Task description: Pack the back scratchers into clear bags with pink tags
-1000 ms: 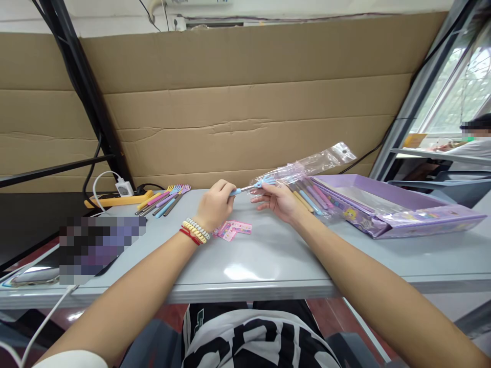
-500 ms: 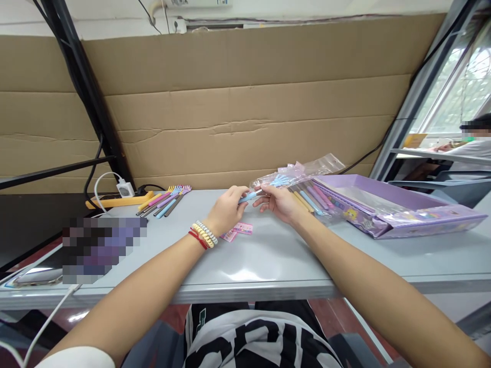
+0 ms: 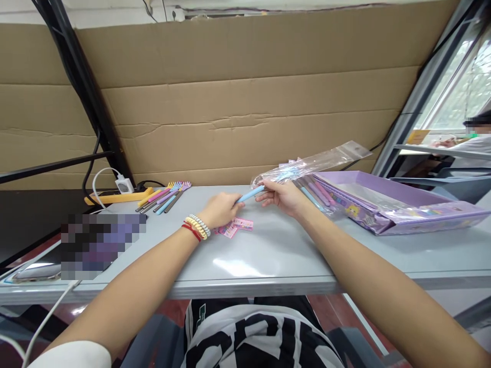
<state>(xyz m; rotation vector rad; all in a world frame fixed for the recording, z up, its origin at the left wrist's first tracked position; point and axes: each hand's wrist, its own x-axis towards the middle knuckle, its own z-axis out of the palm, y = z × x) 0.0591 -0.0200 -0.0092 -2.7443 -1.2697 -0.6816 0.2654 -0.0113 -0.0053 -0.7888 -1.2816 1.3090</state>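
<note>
A light-blue pen (image 3: 251,194) is stretched between my two hands over the table. My left hand (image 3: 222,209) is closed around its left end. My right hand (image 3: 282,197) pinches at the pen's other end, where a long clear plastic sleeve (image 3: 330,157) also meets the fingers and sticks out up to the right. How far the pen reaches into the sleeve is hidden by my fingers. Small pink printed slips (image 3: 236,226) lie just below my left hand. More bagged pens (image 3: 312,195) in blue, purple and pink rest behind my right hand.
At the left, loose pens (image 3: 164,198) with fork-shaped tops lie beside a yellow bar (image 3: 126,197) and a white charger (image 3: 123,184). A purple open box (image 3: 360,179) sits at the right. Cardboard (image 3: 238,97) backs the table. Another person (image 3: 473,145) is at far right.
My left hand has moved slightly left and down with its end of the pen, and more blue barrel shows between the hands. The sleeve now extends further up and right.
</note>
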